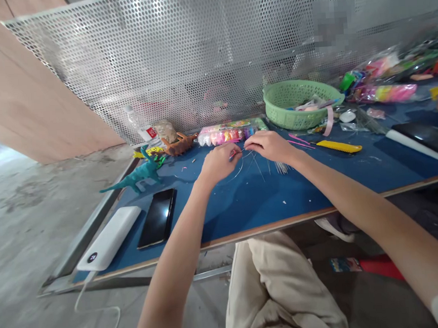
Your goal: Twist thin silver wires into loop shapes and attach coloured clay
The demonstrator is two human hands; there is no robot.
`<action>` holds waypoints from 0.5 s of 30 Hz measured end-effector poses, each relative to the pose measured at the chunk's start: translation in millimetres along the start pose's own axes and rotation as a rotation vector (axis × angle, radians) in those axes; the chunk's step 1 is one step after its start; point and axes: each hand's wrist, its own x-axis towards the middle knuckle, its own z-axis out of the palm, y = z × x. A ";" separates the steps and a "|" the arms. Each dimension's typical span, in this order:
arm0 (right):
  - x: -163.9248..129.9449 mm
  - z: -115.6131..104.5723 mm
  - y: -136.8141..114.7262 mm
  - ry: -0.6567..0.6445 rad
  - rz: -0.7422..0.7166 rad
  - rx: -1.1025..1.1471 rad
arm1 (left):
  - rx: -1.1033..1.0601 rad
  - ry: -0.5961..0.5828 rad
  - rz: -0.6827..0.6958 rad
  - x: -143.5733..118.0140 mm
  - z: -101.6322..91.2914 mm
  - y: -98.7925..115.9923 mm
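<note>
Over the blue table, your left hand and right hand meet, fingers pinched narrow on a small pink piece (too tiny to identify), thin wires lying just beneath them.

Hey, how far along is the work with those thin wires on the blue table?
Done: nothing finished shows. In hand: left hand and right hand pinch a small red piece with thin silvery wires fanning beneath. Left: a loose bundle of wires lies on the blue table, near the yellow utility knife.
</note>
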 end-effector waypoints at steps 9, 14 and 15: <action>-0.9 6.1 0.0 -0.035 0.024 -0.123 | -0.091 -0.005 0.006 2.0 5.2 -10.0; -0.3 7.9 -0.9 -0.047 -0.009 -0.166 | -0.094 -0.001 0.018 2.4 4.8 -10.7; -0.4 7.9 -1.1 -0.048 -0.013 -0.170 | -0.097 -0.003 0.019 2.6 4.6 -10.9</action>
